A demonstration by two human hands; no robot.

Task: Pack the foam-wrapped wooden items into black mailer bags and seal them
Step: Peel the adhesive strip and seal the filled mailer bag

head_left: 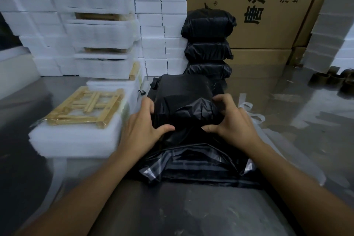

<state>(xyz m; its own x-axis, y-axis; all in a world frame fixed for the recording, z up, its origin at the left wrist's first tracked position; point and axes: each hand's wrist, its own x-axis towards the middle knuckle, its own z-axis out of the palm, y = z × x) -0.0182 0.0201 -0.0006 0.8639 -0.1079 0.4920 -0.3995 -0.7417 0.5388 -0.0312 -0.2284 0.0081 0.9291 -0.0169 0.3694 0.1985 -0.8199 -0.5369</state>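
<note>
Left hand (142,126) and right hand (232,120) palm-down, fingers curled, thumbs pinching folds of black bag (183,101) at table (191,207) centre. Open bag mouth nearest. Wooden item (84,107) on foam (76,140) left. Sealed bags (207,42) stacked far.

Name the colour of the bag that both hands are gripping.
Glossy black, shown in the head view: the mailer bag under the left hand and right hand.
</note>
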